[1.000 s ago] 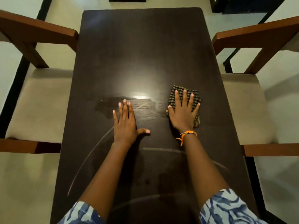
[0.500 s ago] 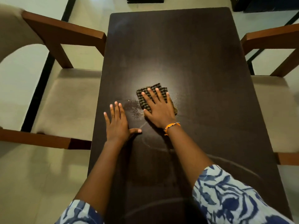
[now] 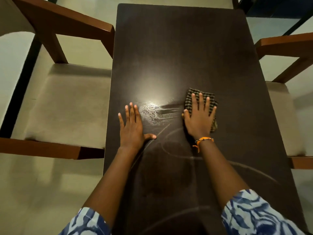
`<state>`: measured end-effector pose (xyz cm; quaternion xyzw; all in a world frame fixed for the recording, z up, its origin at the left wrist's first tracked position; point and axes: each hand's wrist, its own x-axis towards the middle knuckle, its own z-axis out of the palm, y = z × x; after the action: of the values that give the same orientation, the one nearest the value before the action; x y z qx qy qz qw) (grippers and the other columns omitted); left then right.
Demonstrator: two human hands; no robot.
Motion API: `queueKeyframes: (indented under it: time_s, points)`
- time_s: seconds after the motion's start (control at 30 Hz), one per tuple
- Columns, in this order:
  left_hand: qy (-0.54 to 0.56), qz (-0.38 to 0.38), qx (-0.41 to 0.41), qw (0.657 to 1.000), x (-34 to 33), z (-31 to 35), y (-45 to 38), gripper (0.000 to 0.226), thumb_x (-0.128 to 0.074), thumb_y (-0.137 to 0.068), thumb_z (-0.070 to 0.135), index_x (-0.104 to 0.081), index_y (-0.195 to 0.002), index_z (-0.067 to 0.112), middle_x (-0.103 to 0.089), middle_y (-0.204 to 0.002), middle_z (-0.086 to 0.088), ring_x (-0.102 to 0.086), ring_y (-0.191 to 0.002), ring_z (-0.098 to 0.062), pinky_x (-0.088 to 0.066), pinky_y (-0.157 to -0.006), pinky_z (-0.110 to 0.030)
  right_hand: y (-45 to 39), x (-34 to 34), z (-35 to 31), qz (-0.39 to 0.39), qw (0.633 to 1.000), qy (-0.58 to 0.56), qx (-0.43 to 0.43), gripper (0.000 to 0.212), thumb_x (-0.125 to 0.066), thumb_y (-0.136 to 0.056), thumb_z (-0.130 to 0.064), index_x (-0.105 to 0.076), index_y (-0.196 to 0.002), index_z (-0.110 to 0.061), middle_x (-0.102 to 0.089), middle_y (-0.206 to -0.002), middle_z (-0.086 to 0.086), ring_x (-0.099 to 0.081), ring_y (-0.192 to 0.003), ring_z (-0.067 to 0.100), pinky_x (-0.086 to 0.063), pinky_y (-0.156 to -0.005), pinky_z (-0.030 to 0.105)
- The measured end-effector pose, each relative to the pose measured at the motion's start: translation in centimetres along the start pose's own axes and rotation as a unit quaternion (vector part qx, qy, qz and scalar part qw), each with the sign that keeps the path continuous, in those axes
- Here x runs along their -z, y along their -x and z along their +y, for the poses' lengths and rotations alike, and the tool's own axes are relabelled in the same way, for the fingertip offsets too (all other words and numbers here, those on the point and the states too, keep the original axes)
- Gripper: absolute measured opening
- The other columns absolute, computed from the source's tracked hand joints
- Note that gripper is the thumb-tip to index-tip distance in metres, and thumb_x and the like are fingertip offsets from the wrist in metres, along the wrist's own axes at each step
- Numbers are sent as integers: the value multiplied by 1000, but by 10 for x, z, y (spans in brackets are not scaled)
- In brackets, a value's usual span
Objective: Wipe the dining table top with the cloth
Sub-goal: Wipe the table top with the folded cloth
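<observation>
From the head camera, one dark rectangular dining table [image 3: 194,48] runs with its long axis away from the person, its far short edge at the top of the view. One folded checked cloth [image 3: 189,96] lies flat on the right half of the top, roughly midway along its length, with one corner pointing toward the far left. The right hand [image 3: 199,117] presses down on the cloth with all five fingers straight and spread, gripping nothing. The left hand [image 3: 133,126] lies flat on the bare top nearer the left edge, fingers straight and pointing away, thumb out to the right. Between the two hands sits a wet streaked patch [image 3: 157,111] catching a bright glare. An orange bracelet [image 3: 203,139] circles the right wrist. Two wooden chairs flank the table, one at the left [image 3: 64,102] and one at the right [image 3: 284,116]. No writing or label is readable.
</observation>
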<state>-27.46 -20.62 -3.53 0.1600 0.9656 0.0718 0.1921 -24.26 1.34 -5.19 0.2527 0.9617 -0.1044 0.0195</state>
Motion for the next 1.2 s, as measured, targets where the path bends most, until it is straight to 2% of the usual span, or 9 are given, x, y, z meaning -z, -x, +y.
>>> queueKeyframes:
  time_s: [0.1, 0.2, 0.4, 0.57, 0.67, 0.83, 0.97, 1.1, 1.2]
  points:
    - [5, 19, -13, 1000, -2, -7, 4, 125, -49, -69, 73, 25, -139, 2, 23, -153, -16, 23, -141, -29, 18, -109, -47, 4, -10, -50, -2, 999, -1, 47, 65, -41, -91, -42, -16, -150, -27, -12, -159, 3, -3, -147, 27, 2, -116, 55]
    - [20, 24, 24, 999, -2, -29, 10, 125, -48, -69, 73, 20, -141, -1, 19, -154, -18, 19, -142, -31, 14, -111, -47, 7, -23, -105, -20, 996, 2, 88, 66, -40, -91, -43, -13, -150, -28, -10, -160, 3, -2, -147, 27, 4, -115, 55]
    - [87, -7, 61, 994, 5, -85, 27, 123, -62, -68, 65, 12, -147, 5, 13, -156, -18, 16, -144, -31, 7, -115, -48, 29, -43, -210, -111, 968, 0, 224, 66, -36, -95, -43, -5, -151, -26, 3, -160, 3, 8, -147, 27, 12, -113, 55]
    - [92, -57, 44, 993, 9, -99, 33, 121, -58, -71, 68, 13, -146, 5, 13, -157, -15, 17, -144, -28, 7, -115, -47, 31, -37, -193, -118, 949, 20, 291, 64, -36, -95, -45, -6, -150, -31, 0, -161, -2, 6, -147, 23, 9, -115, 52]
    - [107, -71, 28, 991, 14, -99, 28, 120, -55, -71, 69, 13, -147, 5, 13, -157, -13, 17, -143, -27, 9, -115, -46, 25, -28, -146, -99, 959, 23, 266, 65, -38, -93, -46, -7, -150, -34, -3, -160, -4, 3, -148, 21, 8, -115, 50]
    - [60, -76, -6, 995, 20, -99, 25, 112, -58, -78, 59, 13, -146, 5, 11, -157, -11, 18, -143, -26, 13, -113, -46, 21, -9, -68, -59, 990, 20, 124, 66, -41, -93, -42, -9, -150, -33, -5, -160, -4, 0, -148, 23, 2, -116, 53]
    - [80, -76, -21, 994, 19, -104, 28, 109, -58, -79, 56, 13, -147, 8, 9, -158, -8, 17, -144, -26, 14, -113, -45, 38, -13, -77, -41, 999, -1, -1, 66, -41, -94, -40, -8, -150, -29, -2, -160, 1, 5, -147, 27, 3, -115, 57]
    - [146, -68, -30, 987, 14, -113, 24, 103, -59, -80, 52, 7, -149, 13, 2, -159, -4, 16, -144, -25, 14, -113, -44, 51, -26, -129, -58, 996, 4, 64, 66, -39, -94, -43, -5, -150, -32, 3, -160, 1, 9, -147, 28, 7, -113, 58]
    - [202, -44, -27, 978, 11, -118, 22, 81, -54, -90, 33, 1, -149, 20, -15, -157, -1, 11, -145, -22, 10, -115, -45, 42, -31, -162, -66, 990, 6, 127, 64, -37, -94, -46, -5, -149, -35, 3, -160, 0, 10, -147, 27, 8, -113, 57]
